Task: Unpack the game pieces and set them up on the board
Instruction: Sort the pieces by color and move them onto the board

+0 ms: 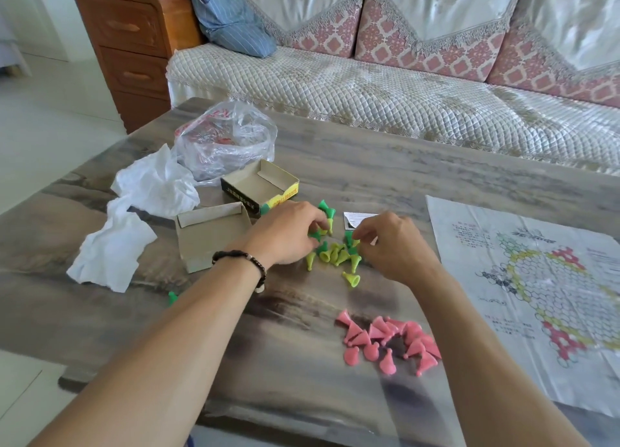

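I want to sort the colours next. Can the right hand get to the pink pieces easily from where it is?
Probably yes. The right hand is over the green and yellow pieces, and the pink pieces lie nearer the person on bare table, with nothing between.

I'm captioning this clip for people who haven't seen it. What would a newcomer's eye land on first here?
First, the two hands meeting mid-table: the left hand and right hand pick through a mixed heap of green and yellow cones. Next, the pile of pink cones nearer the person, already apart. Then the creased paper board spread flat at the right, bare of pieces.
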